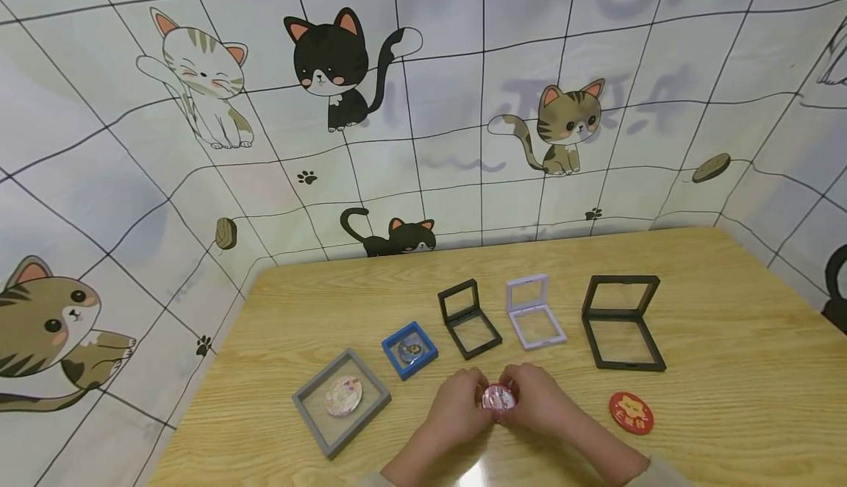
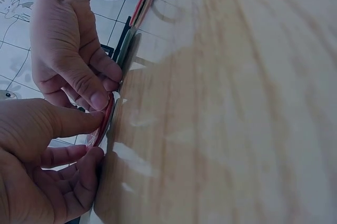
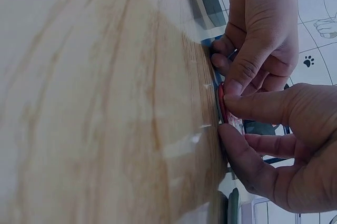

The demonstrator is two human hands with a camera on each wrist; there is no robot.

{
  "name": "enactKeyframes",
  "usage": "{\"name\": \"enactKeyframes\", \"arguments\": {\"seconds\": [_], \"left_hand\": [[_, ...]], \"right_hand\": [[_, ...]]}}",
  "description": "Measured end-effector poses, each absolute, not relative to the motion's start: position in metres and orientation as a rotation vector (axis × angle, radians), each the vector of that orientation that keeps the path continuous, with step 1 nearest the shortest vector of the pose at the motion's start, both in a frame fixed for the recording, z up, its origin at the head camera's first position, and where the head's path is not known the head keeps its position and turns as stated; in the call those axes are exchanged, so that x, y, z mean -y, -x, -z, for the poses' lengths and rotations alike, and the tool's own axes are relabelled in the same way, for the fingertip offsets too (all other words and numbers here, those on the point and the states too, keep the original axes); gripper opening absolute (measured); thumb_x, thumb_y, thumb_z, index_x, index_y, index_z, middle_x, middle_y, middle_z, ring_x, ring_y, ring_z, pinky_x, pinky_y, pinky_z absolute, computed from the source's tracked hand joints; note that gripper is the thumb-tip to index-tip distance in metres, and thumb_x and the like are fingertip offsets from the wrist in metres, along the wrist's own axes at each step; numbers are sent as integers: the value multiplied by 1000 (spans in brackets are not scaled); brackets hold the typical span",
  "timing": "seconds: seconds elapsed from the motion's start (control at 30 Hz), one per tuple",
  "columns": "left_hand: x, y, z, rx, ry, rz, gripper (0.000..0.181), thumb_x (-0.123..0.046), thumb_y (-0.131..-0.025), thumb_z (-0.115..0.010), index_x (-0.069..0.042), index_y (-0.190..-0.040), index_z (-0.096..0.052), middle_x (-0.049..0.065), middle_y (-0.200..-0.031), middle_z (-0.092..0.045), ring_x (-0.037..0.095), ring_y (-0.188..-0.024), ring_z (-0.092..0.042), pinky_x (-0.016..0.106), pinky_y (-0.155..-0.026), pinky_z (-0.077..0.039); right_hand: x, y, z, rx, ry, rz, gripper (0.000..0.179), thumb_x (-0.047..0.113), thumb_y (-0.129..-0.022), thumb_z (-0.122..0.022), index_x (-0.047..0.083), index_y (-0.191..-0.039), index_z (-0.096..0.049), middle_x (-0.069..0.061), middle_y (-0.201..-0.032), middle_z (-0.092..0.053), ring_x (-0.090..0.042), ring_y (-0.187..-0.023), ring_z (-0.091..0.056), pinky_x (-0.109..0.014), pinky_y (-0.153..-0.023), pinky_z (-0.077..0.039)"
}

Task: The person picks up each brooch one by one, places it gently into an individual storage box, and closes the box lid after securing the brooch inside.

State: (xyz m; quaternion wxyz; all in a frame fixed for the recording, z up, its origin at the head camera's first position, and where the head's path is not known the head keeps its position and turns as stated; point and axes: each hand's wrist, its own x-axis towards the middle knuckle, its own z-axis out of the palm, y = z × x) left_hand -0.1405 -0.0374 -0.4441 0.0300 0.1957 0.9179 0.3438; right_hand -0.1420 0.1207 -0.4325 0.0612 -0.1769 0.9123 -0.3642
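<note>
Low over the front middle of the table, a round red-rimmed badge [image 1: 498, 397] with a pale, glossy printed face sits between both hands. From its left side, my left hand [image 1: 455, 407] pinches the edge with thumb and fingertips. My right hand [image 1: 534, 401] grips the opposite edge the same way. In the left wrist view the badge's red rim [image 2: 108, 112] shows tilted close to the wooden surface, the two thumbs almost meeting on it. Seen from the right wrist, the thin red edge [image 3: 221, 102] lies under the thumbs; fingers hide much of the rest.
Beyond the hands stand opened display frames: a small black one [image 1: 470, 318], a lilac one [image 1: 537, 314] and a larger black one [image 1: 625, 323]. A blue frame [image 1: 390, 354] and a grey frame [image 1: 307, 410] each hold a badge. Another red badge [image 1: 631, 413] lies right.
</note>
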Motion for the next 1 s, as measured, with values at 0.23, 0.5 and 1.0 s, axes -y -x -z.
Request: {"name": "enactKeyframes", "arguments": {"seconds": [0.23,0.5,1.0], "left_hand": [[38,141,447,-2773,-518,-1163,26,-9,-66,-74,-6,-84,-56,-8,-56,-44,2,-50,-38,18,-47,-32],[40,142,447,-2687,-407,-1347,18,-1,-68,-70,-5,-79,-56,-6,-57,-49,2,-48,-42,18,-43,-36],[38,144,445,-2513,-215,-1520,13,-2,-79,-63,-3,-76,-51,-1,-55,-51,8,-40,-49,19,-37,-37]], "right_hand": [[-121,141,433,-2690,504,1182,26,0,-64,-74,3,-84,-57,1,-61,-54,-9,-54,-47,-22,-48,-38],[-122,144,436,-2567,440,1298,20,-6,-72,-64,4,-85,-54,-2,-57,-54,-12,-48,-51,-22,-43,-41],[-122,150,439,-2503,338,1461,12,-2,-78,-63,0,-88,-56,-4,-53,-56,-15,-45,-57,-25,-43,-46]]}}
